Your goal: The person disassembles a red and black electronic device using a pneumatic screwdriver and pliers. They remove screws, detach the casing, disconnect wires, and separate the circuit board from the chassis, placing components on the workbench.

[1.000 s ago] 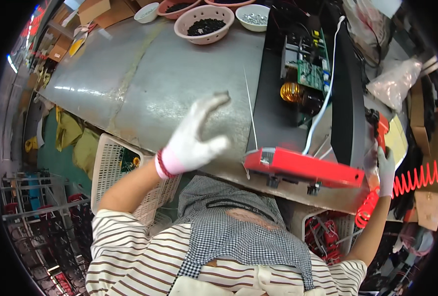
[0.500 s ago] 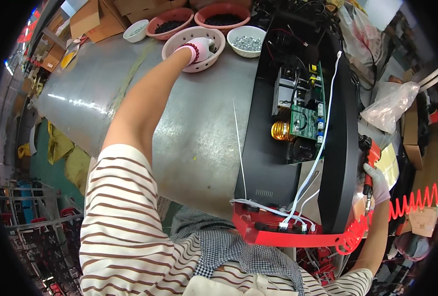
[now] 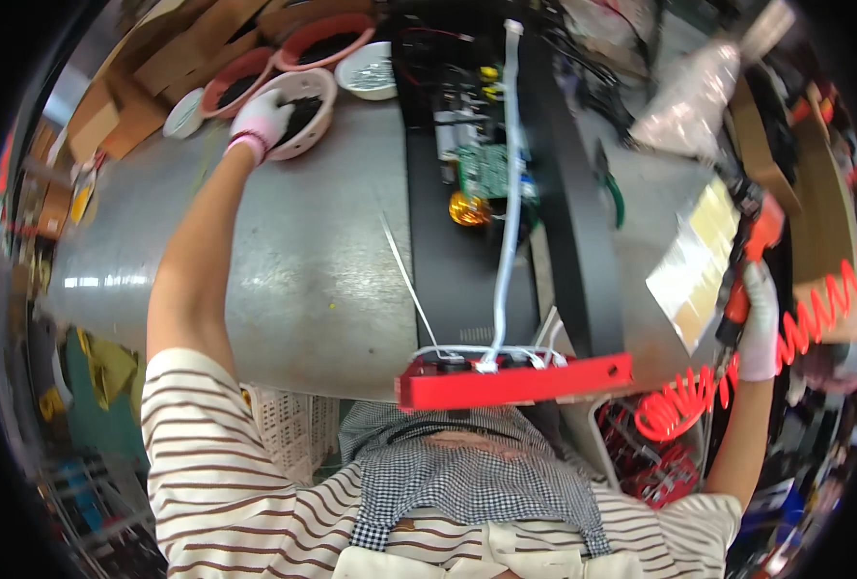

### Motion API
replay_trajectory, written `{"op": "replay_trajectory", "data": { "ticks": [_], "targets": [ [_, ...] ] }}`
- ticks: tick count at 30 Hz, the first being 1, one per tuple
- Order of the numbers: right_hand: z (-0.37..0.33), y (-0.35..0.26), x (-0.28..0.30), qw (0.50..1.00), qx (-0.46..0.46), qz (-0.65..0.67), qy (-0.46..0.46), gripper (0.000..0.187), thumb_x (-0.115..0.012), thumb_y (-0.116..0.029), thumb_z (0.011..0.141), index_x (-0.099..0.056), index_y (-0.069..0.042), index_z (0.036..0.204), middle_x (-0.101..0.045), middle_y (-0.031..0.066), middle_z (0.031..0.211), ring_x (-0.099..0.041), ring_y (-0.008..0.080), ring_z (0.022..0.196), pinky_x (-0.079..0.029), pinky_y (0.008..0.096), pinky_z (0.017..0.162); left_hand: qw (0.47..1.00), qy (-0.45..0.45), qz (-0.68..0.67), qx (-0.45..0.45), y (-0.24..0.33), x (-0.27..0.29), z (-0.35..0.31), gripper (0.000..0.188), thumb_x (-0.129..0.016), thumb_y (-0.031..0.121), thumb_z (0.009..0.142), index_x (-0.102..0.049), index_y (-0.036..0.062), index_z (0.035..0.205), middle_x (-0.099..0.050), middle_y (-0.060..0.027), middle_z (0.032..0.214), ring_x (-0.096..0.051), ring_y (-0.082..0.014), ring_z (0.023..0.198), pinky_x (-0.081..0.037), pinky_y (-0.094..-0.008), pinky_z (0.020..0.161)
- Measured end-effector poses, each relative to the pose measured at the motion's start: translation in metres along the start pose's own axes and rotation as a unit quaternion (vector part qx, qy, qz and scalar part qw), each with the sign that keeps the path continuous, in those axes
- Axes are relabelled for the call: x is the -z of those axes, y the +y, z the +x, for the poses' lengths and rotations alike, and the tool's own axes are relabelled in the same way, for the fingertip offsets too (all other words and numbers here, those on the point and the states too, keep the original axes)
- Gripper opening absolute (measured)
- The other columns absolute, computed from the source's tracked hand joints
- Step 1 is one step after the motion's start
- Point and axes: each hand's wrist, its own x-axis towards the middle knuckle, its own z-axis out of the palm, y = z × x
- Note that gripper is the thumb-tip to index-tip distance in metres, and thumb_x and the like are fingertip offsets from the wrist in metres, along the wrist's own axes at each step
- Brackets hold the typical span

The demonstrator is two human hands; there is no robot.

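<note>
My left hand (image 3: 262,118), in a white glove, reaches into a pink bowl (image 3: 324,124) of small dark pieces, probably screws. Its fingers look curled together over them; whatever they hold is hidden and blurred. In my gloved right hand (image 3: 759,314) is a red air screwdriver (image 3: 764,232), gripped to the right of the work. Between my hands lies a long black metal housing (image 3: 448,280). It carries a green circuit board (image 3: 486,169), a copper coil (image 3: 469,208) and a white cable (image 3: 508,193). A red end panel (image 3: 515,384) with white plugs is at its near end.
Pink bowls (image 3: 327,41) of dark pieces and a white bowl (image 3: 367,72) of shiny metal parts stand at the back. Green-handled pliers (image 3: 610,188) lie right of the housing, near a clear plastic bag (image 3: 689,106). A red coiled hose (image 3: 675,410) hangs by my right forearm.
The whole view has shifted, so the housing and bowls appear further left. My right hand and the screwdriver are now further from the housing. My left hand stays at the pink bowl.
</note>
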Motion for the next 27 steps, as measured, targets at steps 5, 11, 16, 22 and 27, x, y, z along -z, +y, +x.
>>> {"op": "replay_trajectory", "data": {
  "ticks": [5,11,16,22,27],
  "targets": [
    [-0.058,-0.036,0.007,0.989,0.06,0.124,-0.058,0.062,-0.065,-0.045,0.097,-0.049,-0.003,0.14,-0.063,0.0055,0.095,-0.056,0.0085,0.071,-0.045,0.0248,0.066,0.967,0.017,-0.231,0.102,0.012,0.018,0.007,0.025,-0.067,0.015,0.098,-0.069,0.002,0.119,-0.074,-0.0118,0.103,-0.07,-0.0162,0.093,-0.056,-0.0311,0.086],
    [-0.126,-0.049,-0.051,0.978,0.013,0.158,-0.137,0.061,-0.069,-0.045,0.091,-0.056,0.01,0.112,-0.063,0.012,0.075,-0.045,0.009,0.038,-0.039,0.0247,0.038,0.781,-0.086,-0.612,-0.082,0.128,0.141,-0.075,0.03,-0.066,0.015,0.101,-0.063,-0.0024,0.126,-0.072,-0.0093,0.106,-0.069,-0.0175,0.101,-0.054,-0.0302,0.091],
    [-0.144,-0.037,-0.078,0.957,0.012,0.219,-0.187,0.079,-0.078,-0.03,0.084,-0.043,0.019,0.135,-0.067,0.0235,0.084,-0.055,0.0172,0.041,-0.046,0.0266,0.037,0.784,-0.145,-0.542,-0.267,0.208,0.21,-0.18,0.028,-0.062,0.015,0.101,-0.063,-0.0016,0.124,-0.071,-0.0097,0.099,-0.066,-0.0155,0.09,-0.052,-0.0302,0.081],
    [-0.153,-0.047,-0.091,0.93,0.031,0.247,-0.271,0.073,-0.076,-0.02,0.082,-0.045,0.018,0.134,-0.067,0.0291,0.088,-0.057,0.0191,0.043,-0.049,0.0296,0.041,0.785,-0.228,-0.525,-0.237,0.26,0.239,-0.23,0.041,-0.068,0.038,0.1,-0.063,-0.0008,0.114,-0.069,-0.0102,0.091,-0.069,-0.0166,0.075,-0.049,-0.0238,0.058],
    [-0.154,-0.044,-0.098,0.942,0.062,0.216,-0.249,0.078,-0.082,-0.026,0.087,-0.041,0.018,0.138,-0.066,0.0322,0.09,-0.058,0.0208,0.042,-0.049,0.0324,0.042,0.716,-0.304,-0.595,-0.2,0.268,0.241,-0.234,0.049,-0.069,0.041,0.099,-0.065,-0.0054,0.116,-0.074,-0.0146,0.094,-0.076,-0.0242,0.081,-0.054,-0.0251,0.058]
  ]
}}
